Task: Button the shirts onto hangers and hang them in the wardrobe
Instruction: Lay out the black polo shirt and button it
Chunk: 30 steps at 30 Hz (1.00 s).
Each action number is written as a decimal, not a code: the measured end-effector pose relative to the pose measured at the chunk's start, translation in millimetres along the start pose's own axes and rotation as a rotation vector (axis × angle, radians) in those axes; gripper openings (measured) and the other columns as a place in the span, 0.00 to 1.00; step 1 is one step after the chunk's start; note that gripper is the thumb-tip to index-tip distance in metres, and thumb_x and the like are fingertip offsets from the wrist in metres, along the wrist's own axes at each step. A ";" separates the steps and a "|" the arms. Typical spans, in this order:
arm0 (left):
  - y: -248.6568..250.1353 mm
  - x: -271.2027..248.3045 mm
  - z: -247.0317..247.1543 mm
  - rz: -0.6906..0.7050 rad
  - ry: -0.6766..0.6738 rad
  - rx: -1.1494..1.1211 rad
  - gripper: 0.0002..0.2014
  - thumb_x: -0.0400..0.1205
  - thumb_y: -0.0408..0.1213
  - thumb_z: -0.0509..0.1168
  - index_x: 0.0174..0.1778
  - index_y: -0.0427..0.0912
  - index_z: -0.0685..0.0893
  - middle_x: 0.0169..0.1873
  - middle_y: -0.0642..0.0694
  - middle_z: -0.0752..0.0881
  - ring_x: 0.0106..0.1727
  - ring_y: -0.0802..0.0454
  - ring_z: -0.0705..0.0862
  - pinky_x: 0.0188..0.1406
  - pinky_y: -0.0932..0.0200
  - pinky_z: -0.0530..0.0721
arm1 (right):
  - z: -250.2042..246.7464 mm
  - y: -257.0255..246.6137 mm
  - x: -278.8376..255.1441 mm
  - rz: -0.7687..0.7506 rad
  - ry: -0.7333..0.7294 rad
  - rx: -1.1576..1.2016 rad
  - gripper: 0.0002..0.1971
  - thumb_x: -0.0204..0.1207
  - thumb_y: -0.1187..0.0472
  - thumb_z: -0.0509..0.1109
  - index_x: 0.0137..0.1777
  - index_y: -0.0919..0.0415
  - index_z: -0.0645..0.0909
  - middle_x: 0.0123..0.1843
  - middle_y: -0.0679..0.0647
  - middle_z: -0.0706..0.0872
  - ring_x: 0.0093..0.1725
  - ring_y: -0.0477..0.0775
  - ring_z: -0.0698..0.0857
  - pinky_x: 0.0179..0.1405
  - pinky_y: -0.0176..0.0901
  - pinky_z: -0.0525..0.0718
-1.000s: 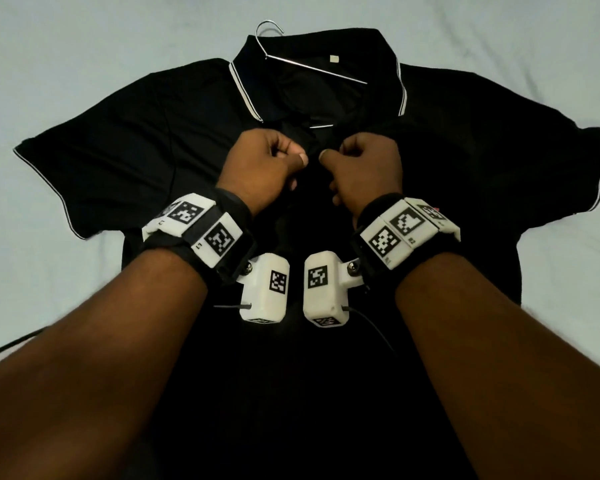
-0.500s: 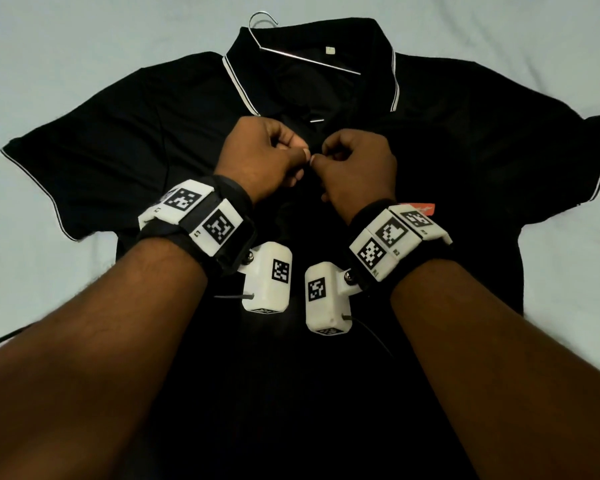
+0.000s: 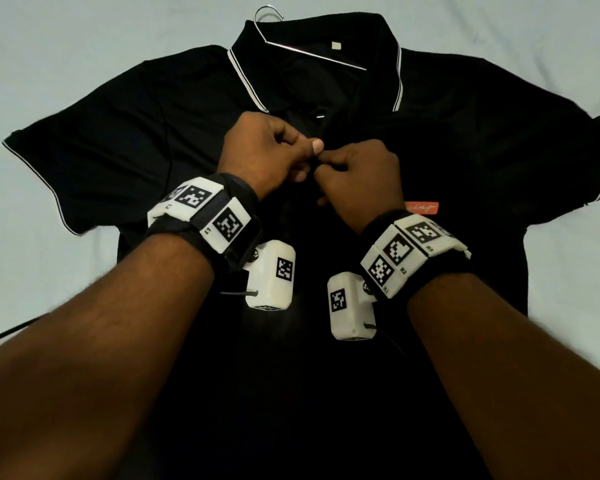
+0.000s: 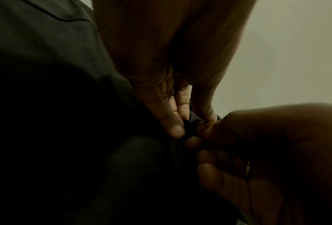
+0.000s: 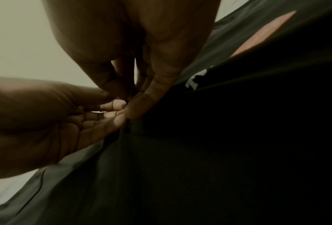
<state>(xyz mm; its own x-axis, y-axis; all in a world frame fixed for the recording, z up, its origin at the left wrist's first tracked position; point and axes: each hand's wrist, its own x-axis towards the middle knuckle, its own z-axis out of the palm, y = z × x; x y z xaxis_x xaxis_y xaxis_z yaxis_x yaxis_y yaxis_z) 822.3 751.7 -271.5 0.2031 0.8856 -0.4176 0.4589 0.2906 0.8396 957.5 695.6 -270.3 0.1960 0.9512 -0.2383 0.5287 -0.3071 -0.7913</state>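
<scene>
Shirt (image 3: 153, 140) placket being buttoned on its hanger (image 3: 312, 53).
Left hand (image 3: 264, 150) and right hand (image 3: 361, 178), now slightly lower, pinch the placket edges with curled fingers; buttoning looks unfinished.

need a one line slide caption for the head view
Both hands, left hand and right hand, pinch the placket of a black polo shirt lying flat on a wire hanger.
</scene>
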 end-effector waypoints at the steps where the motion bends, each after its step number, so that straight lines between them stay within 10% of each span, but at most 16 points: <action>1: 0.4 0.8 -0.3 0.012 -0.003 0.027 0.09 0.79 0.42 0.77 0.40 0.40 0.92 0.33 0.39 0.92 0.38 0.39 0.93 0.48 0.44 0.93 | 0.8 3.2 0.0 0.001 0.001 0.029 0.12 0.72 0.61 0.70 0.50 0.57 0.94 0.37 0.53 0.92 0.33 0.51 0.89 0.43 0.54 0.90; 8: 2.0 6.8 2.7 0.107 0.021 0.311 0.08 0.85 0.36 0.69 0.42 0.39 0.89 0.29 0.47 0.90 0.30 0.58 0.90 0.39 0.65 0.89 | 2.4 14.8 2.7 0.094 -0.005 0.263 0.10 0.77 0.68 0.74 0.56 0.62 0.92 0.42 0.52 0.93 0.30 0.50 0.90 0.31 0.42 0.87; 20: -14.8 10.2 2.0 0.158 -0.023 0.219 0.10 0.83 0.33 0.70 0.35 0.47 0.84 0.27 0.52 0.86 0.30 0.57 0.85 0.44 0.49 0.89 | 1.4 -1.4 23.2 0.218 -0.027 0.170 0.12 0.76 0.65 0.72 0.30 0.58 0.82 0.23 0.49 0.84 0.21 0.52 0.87 0.31 0.61 0.91; 30: -10.8 14.3 0.2 0.087 -0.044 0.206 0.09 0.84 0.30 0.68 0.38 0.43 0.87 0.27 0.51 0.86 0.24 0.63 0.82 0.34 0.63 0.84 | 1.4 5.3 19.5 0.177 -0.025 0.229 0.07 0.82 0.64 0.70 0.42 0.63 0.84 0.24 0.48 0.82 0.16 0.46 0.80 0.19 0.39 0.79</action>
<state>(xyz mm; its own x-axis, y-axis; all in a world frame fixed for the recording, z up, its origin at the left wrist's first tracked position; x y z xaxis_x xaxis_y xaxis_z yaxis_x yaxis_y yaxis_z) 820.4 761.1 -286.6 0.2850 0.8864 -0.3648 0.6038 0.1296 0.7866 962.9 712.6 -279.9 0.2464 0.8846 -0.3960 0.2869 -0.4569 -0.8420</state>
